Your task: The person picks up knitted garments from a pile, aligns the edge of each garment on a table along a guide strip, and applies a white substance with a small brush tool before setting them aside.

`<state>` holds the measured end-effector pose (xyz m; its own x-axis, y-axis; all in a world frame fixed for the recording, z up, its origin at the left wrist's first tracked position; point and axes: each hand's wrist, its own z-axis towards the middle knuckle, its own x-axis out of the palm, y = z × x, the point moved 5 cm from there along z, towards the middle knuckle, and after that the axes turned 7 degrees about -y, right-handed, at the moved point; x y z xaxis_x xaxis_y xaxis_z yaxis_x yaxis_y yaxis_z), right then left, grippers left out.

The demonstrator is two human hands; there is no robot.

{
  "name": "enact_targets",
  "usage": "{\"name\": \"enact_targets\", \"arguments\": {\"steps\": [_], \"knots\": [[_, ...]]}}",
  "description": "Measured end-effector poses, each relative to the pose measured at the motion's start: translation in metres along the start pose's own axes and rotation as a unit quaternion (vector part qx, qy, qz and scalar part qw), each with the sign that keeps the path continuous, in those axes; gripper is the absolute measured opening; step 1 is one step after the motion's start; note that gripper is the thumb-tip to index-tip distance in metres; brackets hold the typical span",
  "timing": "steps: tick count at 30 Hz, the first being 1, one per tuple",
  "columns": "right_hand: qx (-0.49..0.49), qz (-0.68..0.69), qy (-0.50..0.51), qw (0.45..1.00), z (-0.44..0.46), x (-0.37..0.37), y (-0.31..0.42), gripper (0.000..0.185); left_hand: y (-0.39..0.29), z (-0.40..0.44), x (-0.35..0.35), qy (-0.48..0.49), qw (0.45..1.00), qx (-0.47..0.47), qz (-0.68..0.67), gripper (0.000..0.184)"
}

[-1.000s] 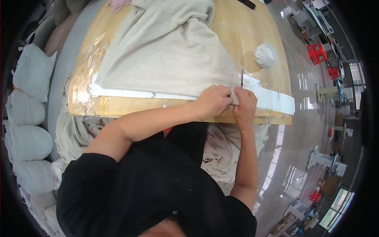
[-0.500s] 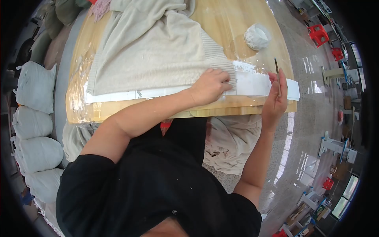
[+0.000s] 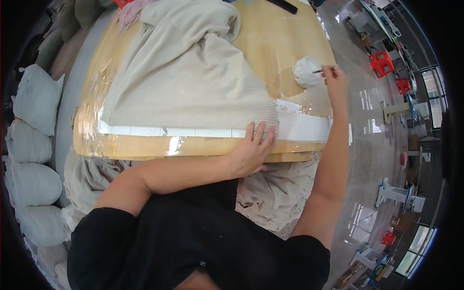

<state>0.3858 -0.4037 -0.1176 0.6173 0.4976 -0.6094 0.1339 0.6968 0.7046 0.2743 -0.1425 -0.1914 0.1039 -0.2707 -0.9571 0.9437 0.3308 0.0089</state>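
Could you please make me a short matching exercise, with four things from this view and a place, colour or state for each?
1. Left hand
2. Right hand
3. Knitted garment
4. Crumpled cloth

A. Pink, beside the garment's far end
B. Fingers spread at the ribbed edge
C. Cream, lying on the table
D. Holding a thin stick

Pairs: 1-B, 2-D, 3-C, 4-A

I can read no word, number, brand or sign anywhere around me. The long, flat white strip (image 3: 212, 132) before me bears thin dark cross lines and a grey smudge, with no figure I can make out among them. On my black short-sleeved cloth shirt (image 3: 193, 237), the small pale spot (image 3: 203, 264) at the neckline is too tiny to tell.
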Motion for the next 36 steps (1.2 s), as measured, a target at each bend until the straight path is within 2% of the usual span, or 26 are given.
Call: {"name": "enact_targets", "arguments": {"steps": [1, 3, 4, 6, 7, 8, 10, 17, 24, 30, 32, 33, 34, 36], "knots": [[0.004, 0.0, 0.012, 1.0, 0.004, 0.001, 0.001, 0.023, -0.001, -0.001, 0.001, -0.002, 1.0, 0.001, 0.003, 0.075], [0.117, 0.089, 0.006, 0.989, -0.002, 0.0, -0.012, 0.021, -0.004, -0.005, 0.005, -0.003, 1.0, -0.008, 0.001, 0.074], [0.125, 0.089, 0.011, 0.988, -0.008, 0.002, -0.012, 0.021, -0.002, -0.004, 0.005, -0.021, 1.0, -0.005, 0.015, 0.073], [0.163, 0.301, -0.064, 0.937, -0.017, -0.006, -0.012, 0.019, -0.002, -0.004, 0.009, -0.017, 1.0, -0.012, 0.001, 0.069], [0.133, 0.323, -0.12, 0.929, -0.024, -0.015, -0.006, 0.019, -0.003, -0.005, 0.009, -0.029, 0.999, -0.01, 0.011, 0.068], [0.133, 0.321, -0.116, 0.93, -0.036, -0.018, 0.002, 0.019, -0.003, -0.005, 0.009, -0.042, 0.999, -0.008, 0.021, 0.067], [0.082, 0.378, -0.195, 0.901, -0.07, -0.033, 0.021, 0.015, -0.005, -0.005, 0.013, -0.06, 0.998, -0.017, 0.023, 0.065], [0.109, 0.282, -0.146, 0.942, -0.183, -0.011, 0.063, 0.009, -0.006, -0.008, 0.012, -0.094, 0.995, -0.027, -0.002, 0.053], [0.086, 0.259, -0.064, 0.96, -0.204, 0.026, 0.056, 0.008, -0.005, -0.008, 0.012, -0.096, 0.995, -0.022, 0.009, 0.049], [0.068, 0.235, -0.071, 0.967, -0.204, 0.023, 0.096, 0.008, -0.004, -0.008, 0.012, -0.098, 0.995, -0.022, 0.028, 0.049], [0.055, 0.243, -0.066, 0.966, -0.21, 0.035, 0.11, 0.008, -0.005, -0.008, 0.012, 0.005, 1.0, 0.012, 0.018, 0.046], [0.046, 0.246, -0.026, 0.968, -0.209, 0.05, 0.114, 0.008, -0.008, -0.007, 0.021, 0.005, 1.0, 0.01, 0.019, 0.046], [0.037, 0.248, 0.014, 0.968, -0.208, 0.064, 0.115, 0.008, -0.013, -0.005, 0.036, -0.035, 0.986, 0.005, 0.163, 0.045], [0.066, 0.254, 0.063, 0.963, -0.207, 0.079, 0.114, 0.008, -0.021, 0.003, 0.081, -0.069, 0.949, -0.008, 0.308, 0.044]]}}
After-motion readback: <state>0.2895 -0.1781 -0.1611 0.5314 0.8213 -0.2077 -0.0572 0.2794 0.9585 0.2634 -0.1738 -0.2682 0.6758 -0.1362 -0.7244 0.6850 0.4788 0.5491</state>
